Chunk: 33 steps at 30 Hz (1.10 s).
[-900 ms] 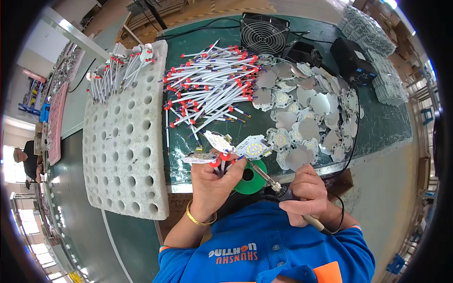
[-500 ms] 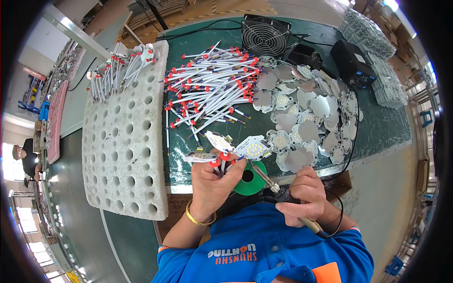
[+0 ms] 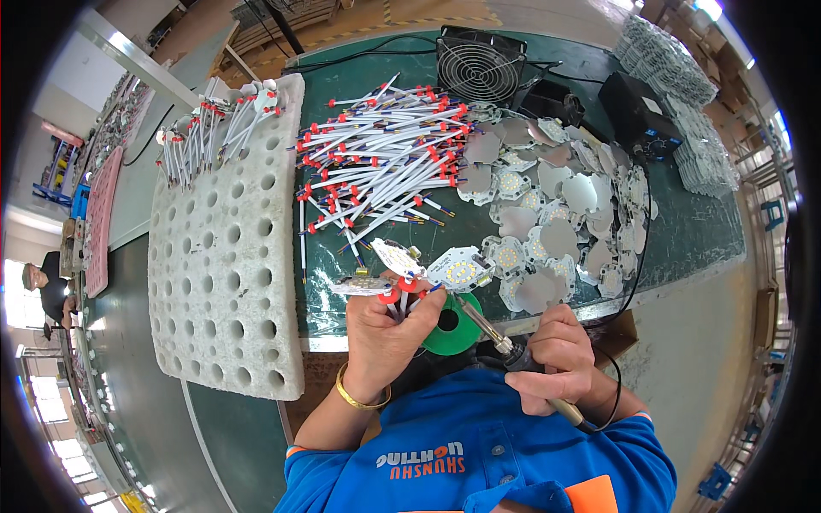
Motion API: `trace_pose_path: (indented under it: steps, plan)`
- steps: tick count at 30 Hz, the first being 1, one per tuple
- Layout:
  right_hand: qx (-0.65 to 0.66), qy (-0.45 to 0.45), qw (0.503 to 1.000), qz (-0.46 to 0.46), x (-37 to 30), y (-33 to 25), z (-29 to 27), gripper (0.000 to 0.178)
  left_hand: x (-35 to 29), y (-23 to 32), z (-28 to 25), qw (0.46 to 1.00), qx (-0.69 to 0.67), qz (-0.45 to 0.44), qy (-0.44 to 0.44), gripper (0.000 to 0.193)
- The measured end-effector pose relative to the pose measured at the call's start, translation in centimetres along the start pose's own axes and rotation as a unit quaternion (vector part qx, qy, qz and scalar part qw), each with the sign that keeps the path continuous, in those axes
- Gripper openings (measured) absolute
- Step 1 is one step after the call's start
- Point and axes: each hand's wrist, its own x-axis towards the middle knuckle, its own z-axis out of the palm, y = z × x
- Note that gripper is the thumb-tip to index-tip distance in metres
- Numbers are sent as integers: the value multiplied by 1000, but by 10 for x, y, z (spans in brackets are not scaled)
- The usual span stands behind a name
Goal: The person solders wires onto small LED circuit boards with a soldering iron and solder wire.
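A green-topped worktable (image 3: 688,231) is set on a pale floor (image 3: 693,342), exposed to the table's right. Beyond the table's far edge, the floor is marked with striped tape (image 3: 445,20), near which slatted wooden furniture (image 3: 286,38) is seen. Far left of the table, daylight is let in by windows (image 3: 51,399). Far to its right, a blue stool (image 3: 774,211) is placed, and a bright light (image 3: 708,7) is glimpsed past its far right corner.
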Motion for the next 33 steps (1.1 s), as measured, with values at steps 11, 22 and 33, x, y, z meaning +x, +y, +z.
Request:
trace_pose_path:
  steps: [11, 22, 33]
  plan:
    - [9, -1, 1000, 8, -1, 1, 3, 38, -1, 0, -2, 1000, -12, 10, -9, 8]
    - [-16, -14, 1000, -4, -3, 5, 5, 37, 0, -1, -3, 1000, -15, -11, -8, 8]
    - [-12, -5, 1000, -2, 2, 10, 9, 30, 7, 1, -3, 994, -91, -57, 7, 5]
